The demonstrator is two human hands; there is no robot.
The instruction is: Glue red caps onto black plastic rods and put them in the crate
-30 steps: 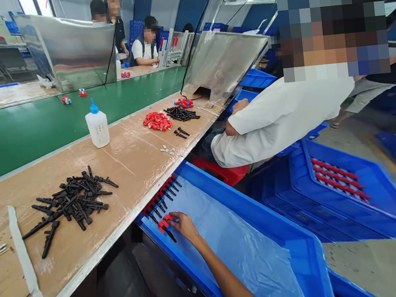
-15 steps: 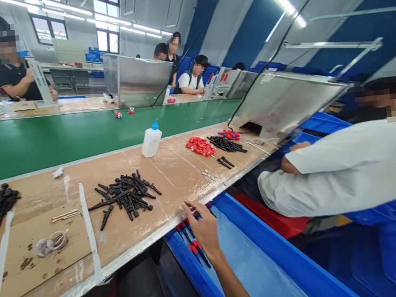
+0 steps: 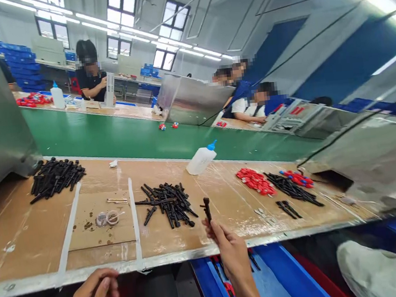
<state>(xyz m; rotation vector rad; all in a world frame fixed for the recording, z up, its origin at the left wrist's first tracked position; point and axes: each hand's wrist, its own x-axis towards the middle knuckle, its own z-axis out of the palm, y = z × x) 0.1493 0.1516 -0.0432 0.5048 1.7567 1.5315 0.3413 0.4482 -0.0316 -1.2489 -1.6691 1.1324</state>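
My right hand (image 3: pixel 228 248) is closed on a slim black plastic part (image 3: pixel 207 209) with a knobbed top end, held upright just over the table's front edge. To its left lies a loose pile of similar black parts (image 3: pixel 171 204). My left hand (image 3: pixel 93 294) is loosely curled at the front edge, thumb and fingers apart, holding nothing that I can see. Beyond it, a cardboard sheet (image 3: pixel 87 238) bears small round tubs (image 3: pixel 112 218) and several cotton swabs (image 3: pixel 117 201). Below my right hand, a blue tray (image 3: pixel 294 270) holds red, blue and black pieces, partly hidden by my forearm.
A white bottle with a blue tip (image 3: pixel 201 161) stands behind the black pile. Red parts (image 3: pixel 255 181) and more black parts (image 3: pixel 295 189) lie to the right; another black heap (image 3: pixel 57 176) is at the left. A co-worker's white sleeve (image 3: pixel 367 267) shows at the lower right.
My right hand has come up from the blue tray's edge, and a black part now shows in it. My left hand has come further into view. The camera has turned left.
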